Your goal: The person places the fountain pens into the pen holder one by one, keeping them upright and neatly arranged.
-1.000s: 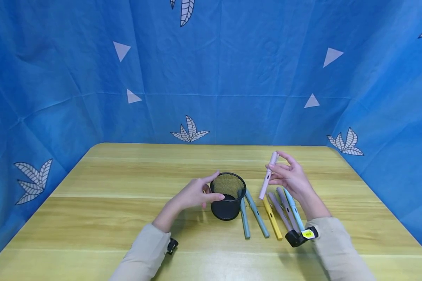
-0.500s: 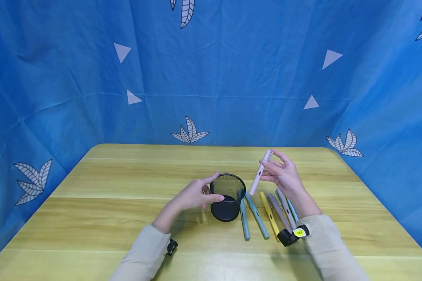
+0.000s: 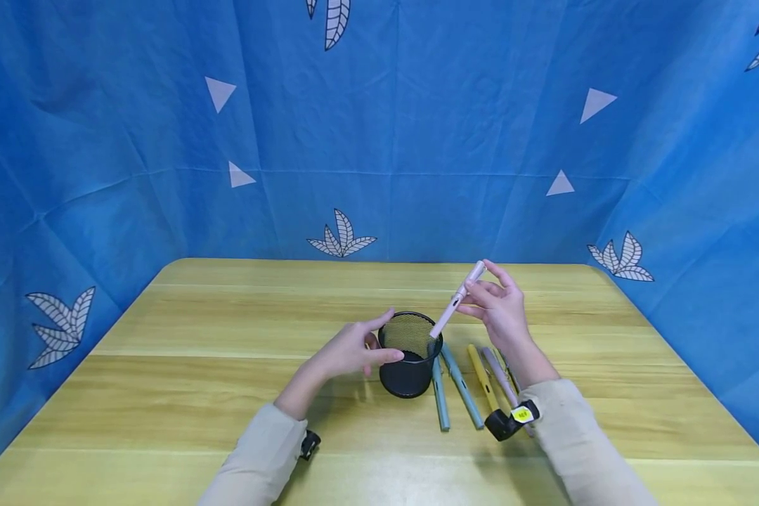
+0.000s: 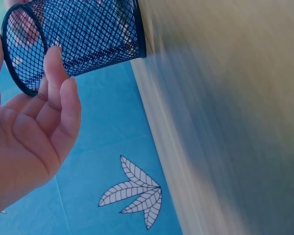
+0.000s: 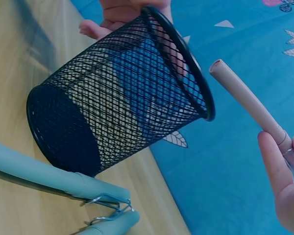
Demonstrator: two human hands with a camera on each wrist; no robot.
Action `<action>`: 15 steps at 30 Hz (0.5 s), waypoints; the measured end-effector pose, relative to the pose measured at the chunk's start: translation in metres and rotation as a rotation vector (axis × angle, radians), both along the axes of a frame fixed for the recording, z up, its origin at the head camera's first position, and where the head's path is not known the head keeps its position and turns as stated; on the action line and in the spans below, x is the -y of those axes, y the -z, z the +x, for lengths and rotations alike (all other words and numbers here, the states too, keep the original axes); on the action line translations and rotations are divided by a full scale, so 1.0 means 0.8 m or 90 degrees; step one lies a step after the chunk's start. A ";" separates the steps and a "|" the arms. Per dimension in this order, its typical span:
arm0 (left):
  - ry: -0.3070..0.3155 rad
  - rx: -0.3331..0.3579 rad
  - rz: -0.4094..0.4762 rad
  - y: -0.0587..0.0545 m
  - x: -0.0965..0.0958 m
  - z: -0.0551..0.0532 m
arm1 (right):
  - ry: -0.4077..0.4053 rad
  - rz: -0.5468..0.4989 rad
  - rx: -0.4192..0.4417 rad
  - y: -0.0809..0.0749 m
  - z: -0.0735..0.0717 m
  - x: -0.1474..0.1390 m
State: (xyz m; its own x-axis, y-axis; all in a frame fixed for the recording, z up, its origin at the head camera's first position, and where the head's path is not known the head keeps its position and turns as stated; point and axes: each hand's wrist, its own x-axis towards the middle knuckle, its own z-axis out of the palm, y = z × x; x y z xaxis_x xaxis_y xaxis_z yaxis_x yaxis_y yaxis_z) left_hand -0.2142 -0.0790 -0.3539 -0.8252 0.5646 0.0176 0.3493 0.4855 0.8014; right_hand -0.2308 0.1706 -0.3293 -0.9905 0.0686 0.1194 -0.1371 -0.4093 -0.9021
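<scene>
A black mesh pen holder (image 3: 407, 385) stands upright on the table. My left hand (image 3: 346, 350) holds it at the rim, thumb at the near side and index finger at the far side; the other fingers (image 4: 68, 105) bend beside the mesh in the left wrist view. My right hand (image 3: 504, 309) pinches a pale pink pen (image 3: 449, 309) near its upper end. The pen slants, its lower end overlapping the holder's right rim in the head view. In the right wrist view, that pen (image 5: 245, 98) shows outside the rim, just off the opening.
Two teal pens (image 3: 462, 386) lie right of the holder, their clips close together in the right wrist view. Further right lie a yellow pen (image 3: 483, 376) and a purple pen (image 3: 498, 372), with more partly hidden under the right wrist. A blue curtain (image 3: 386, 140) hangs behind the table.
My right hand has carried the pale pink pen leftward to the holder's rim, tilting it more. The left hand and the holder have stayed in place.
</scene>
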 end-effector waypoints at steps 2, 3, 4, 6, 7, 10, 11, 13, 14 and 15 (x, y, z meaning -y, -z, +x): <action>-0.001 0.002 -0.001 0.000 0.000 0.000 | 0.005 0.008 -0.006 0.001 -0.001 0.003; -0.001 0.002 -0.002 -0.001 0.000 0.000 | 0.009 0.012 -0.007 0.001 -0.002 0.005; -0.001 0.001 -0.003 -0.001 0.000 -0.001 | 0.015 0.017 -0.009 0.001 -0.003 0.007; 0.001 0.002 -0.003 -0.002 0.000 -0.001 | 0.029 0.026 -0.008 0.002 -0.004 0.011; 0.001 0.003 -0.004 -0.002 0.000 -0.002 | 0.036 0.031 -0.008 0.002 -0.005 0.014; 0.004 0.006 -0.003 -0.002 0.000 -0.002 | 0.053 0.049 -0.010 0.004 -0.006 0.020; 0.003 0.008 -0.003 -0.002 0.000 -0.002 | 0.055 0.056 -0.012 0.006 -0.007 0.022; 0.004 0.010 -0.001 -0.001 0.000 -0.002 | 0.053 0.067 -0.022 0.008 -0.007 0.025; 0.004 0.011 0.000 -0.001 0.000 -0.002 | 0.053 0.071 -0.028 0.009 -0.007 0.027; 0.004 0.011 0.001 0.000 0.001 -0.003 | 0.049 0.074 -0.035 0.010 -0.008 0.028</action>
